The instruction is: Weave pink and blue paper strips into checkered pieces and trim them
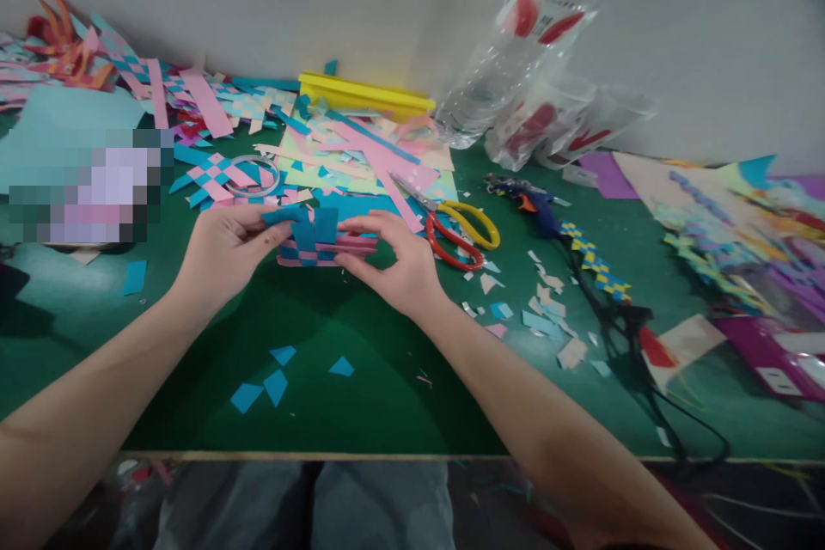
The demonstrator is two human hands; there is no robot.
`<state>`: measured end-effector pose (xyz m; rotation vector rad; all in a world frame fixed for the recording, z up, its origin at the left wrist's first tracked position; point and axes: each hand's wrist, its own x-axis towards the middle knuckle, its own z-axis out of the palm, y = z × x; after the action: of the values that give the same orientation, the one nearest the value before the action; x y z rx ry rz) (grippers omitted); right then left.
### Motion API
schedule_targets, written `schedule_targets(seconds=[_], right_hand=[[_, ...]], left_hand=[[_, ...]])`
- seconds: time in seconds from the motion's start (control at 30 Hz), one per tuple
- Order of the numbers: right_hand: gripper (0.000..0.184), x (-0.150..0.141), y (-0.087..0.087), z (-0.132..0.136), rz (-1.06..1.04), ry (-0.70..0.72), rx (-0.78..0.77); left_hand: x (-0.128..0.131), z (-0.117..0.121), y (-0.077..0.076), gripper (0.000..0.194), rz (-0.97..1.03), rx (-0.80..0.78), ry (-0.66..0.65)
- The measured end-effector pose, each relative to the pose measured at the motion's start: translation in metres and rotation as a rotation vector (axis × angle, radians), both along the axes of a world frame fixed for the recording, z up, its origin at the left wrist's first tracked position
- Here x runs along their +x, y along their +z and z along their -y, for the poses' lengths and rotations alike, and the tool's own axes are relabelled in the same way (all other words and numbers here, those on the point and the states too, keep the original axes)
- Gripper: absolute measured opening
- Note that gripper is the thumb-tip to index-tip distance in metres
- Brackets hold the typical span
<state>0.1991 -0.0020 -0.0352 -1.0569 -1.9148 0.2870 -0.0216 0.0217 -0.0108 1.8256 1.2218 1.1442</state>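
Both hands hold a small woven piece of blue and pink paper strips (307, 242) above the green table. My left hand (225, 253) pinches its upper left part, thumb over the blue strips. At the other side, my right hand (400, 262) has thumb and fingers closed on the pink strip ends. Scissors (451, 228) with one red and one yellow handle lie just beyond my right hand. Several blue paper scraps (275, 388) are scattered on the table nearer to me.
Paper strips and woven pieces (212, 176) pile up at the back left, beside a yellow tray (367, 94). A roll of clear tape (253, 176) lies there. To the right are a blue glue gun (532, 204), plastic cups (571, 116) and a purple box (770, 352).
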Motion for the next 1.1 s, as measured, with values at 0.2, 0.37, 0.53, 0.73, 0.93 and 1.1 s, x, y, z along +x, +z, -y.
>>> schedule_targets(seconds=[0.2,0.37,0.53,0.73,0.93,1.1], right_hand=[[0.038,-0.010,-0.001,0.009,-0.048,-0.090,0.007],[0.015,-0.014,0.000,0.011,-0.047,-0.090,0.020],[0.012,-0.012,0.000,0.009,-0.107,-0.089,0.031],[0.012,-0.012,0.004,0.011,-0.084,-0.099,0.015],[0.021,-0.014,0.013,0.015,-0.018,-0.150,0.036],[0.009,-0.015,0.015,0.017,-0.022,-0.093,0.016]], left_hand=[[0.007,0.003,0.004,0.020,0.050,-0.147,-0.205],[0.010,0.005,0.007,0.025,-0.006,-0.176,-0.287],[0.009,0.004,0.003,0.040,0.041,-0.186,-0.200],[0.007,0.004,0.000,0.021,0.066,-0.094,-0.066],[0.007,0.005,0.002,0.014,-0.022,-0.056,-0.066],[0.010,0.008,0.008,0.017,-0.026,-0.096,-0.136]])
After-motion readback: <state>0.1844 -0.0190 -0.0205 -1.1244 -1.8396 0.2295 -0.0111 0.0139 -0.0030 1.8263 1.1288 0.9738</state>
